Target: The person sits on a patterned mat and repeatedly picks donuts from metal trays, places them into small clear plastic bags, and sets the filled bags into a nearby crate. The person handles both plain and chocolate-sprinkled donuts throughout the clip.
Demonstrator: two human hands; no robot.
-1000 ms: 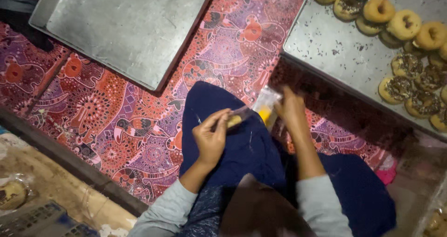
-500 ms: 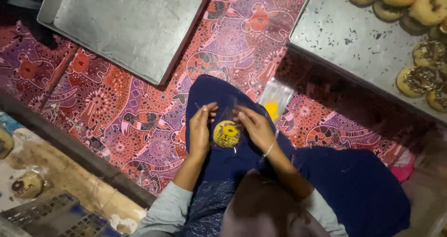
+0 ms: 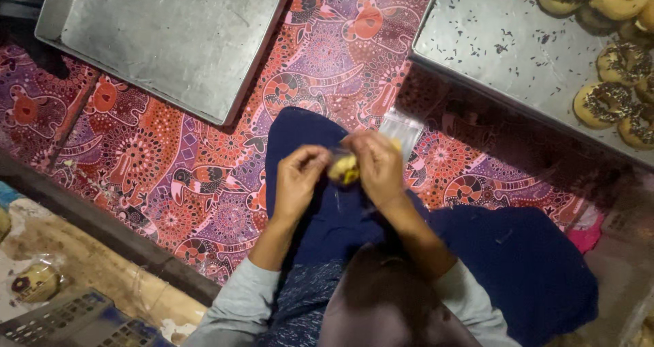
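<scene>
My left hand (image 3: 298, 182) and my right hand (image 3: 379, 164) meet over my dark blue lap, both pinching a small yellow-topped doughnut in a clear plastic wrapper (image 3: 343, 167). The fingers cover most of the wrapper. A small pile of clear plastic bags (image 3: 401, 128) lies on the patterned mat just beyond my right hand.
An empty metal tray (image 3: 170, 34) lies at the upper left. At the upper right, a second metal tray (image 3: 504, 54) carries several doughnuts (image 3: 603, 105) with dark sprinkles. A red patterned mat (image 3: 157, 156) covers the floor. A wrapped doughnut (image 3: 34, 282) and a blue crate (image 3: 75, 320) sit at the lower left.
Earlier my right hand reached toward the plastic bags while the left held the doughnut. Both hands have since come together on the doughnut in its wrapper over my lap.
</scene>
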